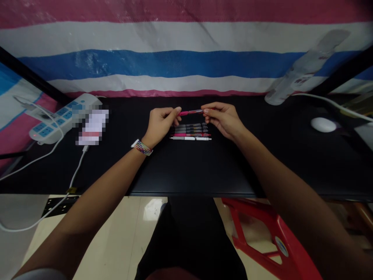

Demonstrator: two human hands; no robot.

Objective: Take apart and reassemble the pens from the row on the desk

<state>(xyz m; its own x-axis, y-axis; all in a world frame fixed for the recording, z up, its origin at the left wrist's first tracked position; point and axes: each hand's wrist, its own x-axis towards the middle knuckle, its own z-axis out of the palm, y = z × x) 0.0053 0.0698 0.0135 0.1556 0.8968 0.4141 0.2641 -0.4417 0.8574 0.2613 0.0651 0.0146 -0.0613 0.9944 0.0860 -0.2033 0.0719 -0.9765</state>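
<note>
A pink pen (pixel 190 112) is held level above the black table (pixel 204 167), one end in each hand. My left hand (pixel 161 122) pinches its left end and my right hand (pixel 223 118) pinches its right end. Just below the hands, several pens (pixel 190 132) lie side by side in a neat row on the table, the nearest one white. A beaded band sits on my left wrist.
A white power strip (pixel 55 118) with cables and a blurred phone (pixel 91 128) lie at the left. A white mouse (pixel 323 124) and a leaning plastic bottle (pixel 303 70) are at the right. A red stool (pixel 271 241) stands under the table's front edge.
</note>
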